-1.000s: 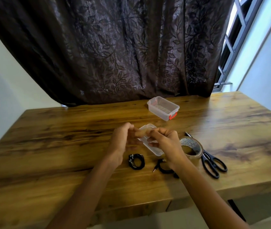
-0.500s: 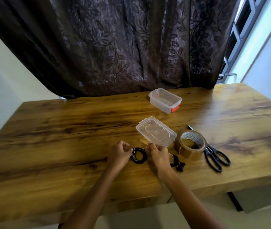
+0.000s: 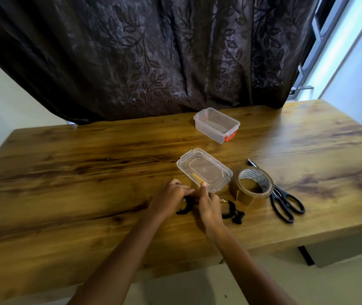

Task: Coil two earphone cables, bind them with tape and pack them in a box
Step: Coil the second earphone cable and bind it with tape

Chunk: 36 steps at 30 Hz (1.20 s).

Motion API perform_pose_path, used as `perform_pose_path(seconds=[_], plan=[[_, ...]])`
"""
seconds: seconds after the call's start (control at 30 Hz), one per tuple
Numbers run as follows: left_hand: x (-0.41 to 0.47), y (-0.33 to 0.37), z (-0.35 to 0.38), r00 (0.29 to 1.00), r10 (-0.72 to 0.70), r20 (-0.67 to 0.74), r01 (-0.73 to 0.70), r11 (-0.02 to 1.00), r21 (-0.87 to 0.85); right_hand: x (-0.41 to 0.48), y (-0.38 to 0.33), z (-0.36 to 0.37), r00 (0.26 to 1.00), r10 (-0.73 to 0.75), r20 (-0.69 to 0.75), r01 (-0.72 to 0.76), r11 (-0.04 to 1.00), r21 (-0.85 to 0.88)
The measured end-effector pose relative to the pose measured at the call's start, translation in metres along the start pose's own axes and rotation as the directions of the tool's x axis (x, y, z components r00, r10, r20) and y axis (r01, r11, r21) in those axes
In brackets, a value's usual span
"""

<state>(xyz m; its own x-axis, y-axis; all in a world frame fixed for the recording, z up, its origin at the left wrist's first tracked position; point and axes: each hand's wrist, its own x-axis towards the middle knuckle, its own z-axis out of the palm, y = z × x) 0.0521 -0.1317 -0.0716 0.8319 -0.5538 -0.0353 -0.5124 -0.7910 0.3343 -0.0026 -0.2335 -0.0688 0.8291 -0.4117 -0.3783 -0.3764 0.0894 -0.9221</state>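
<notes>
Head view: wooden table (image 3: 65,172), dark curtain (image 3: 153,51) behind; left fingers (image 3: 184,191) hold cable coil (image 3: 186,209), right fingers (image 3: 203,186) pinch tape strip (image 3: 196,178).

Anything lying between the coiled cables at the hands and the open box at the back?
Yes: the clear lid lies flat on the table between the cables and the box. The box's opening itself is uncovered.

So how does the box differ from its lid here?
The box is deep, the lid shallow. The box has a red latch; the lid shows none. The box sits far back by the curtain; the lid lies nearer, beside the tape roll. Both are clear plastic.
</notes>
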Motion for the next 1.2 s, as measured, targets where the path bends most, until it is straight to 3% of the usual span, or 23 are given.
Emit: perform_pose_path(seconds=[0.17, 0.53, 0.93, 1.2], plan=[[0.003, 0.0, -0.003, 0.991, 0.133, 0.013, -0.134, 0.989, 0.067, 0.005, 0.005, -0.002, 0.999, 0.033, -0.031, -0.033, 0.999, -0.002], [-0.001, 0.001, -0.002, 0.987, 0.162, -0.013, -0.156, 0.965, 0.209, 0.008, 0.006, -0.007, 0.997, 0.001, 0.074, -0.005, 0.999, 0.048], [-0.001, 0.001, -0.002, 0.99, 0.141, 0.007, -0.137, 0.945, 0.299, 0.008, 0.005, -0.01, 0.993, -0.02, 0.116, 0.01, 0.996, 0.084], [-0.007, 0.006, -0.001, 1.0, 0.02, -0.018, -0.015, 0.968, 0.252, 0.007, 0.002, -0.012, 0.978, -0.024, 0.205, 0.015, 0.999, 0.045]])
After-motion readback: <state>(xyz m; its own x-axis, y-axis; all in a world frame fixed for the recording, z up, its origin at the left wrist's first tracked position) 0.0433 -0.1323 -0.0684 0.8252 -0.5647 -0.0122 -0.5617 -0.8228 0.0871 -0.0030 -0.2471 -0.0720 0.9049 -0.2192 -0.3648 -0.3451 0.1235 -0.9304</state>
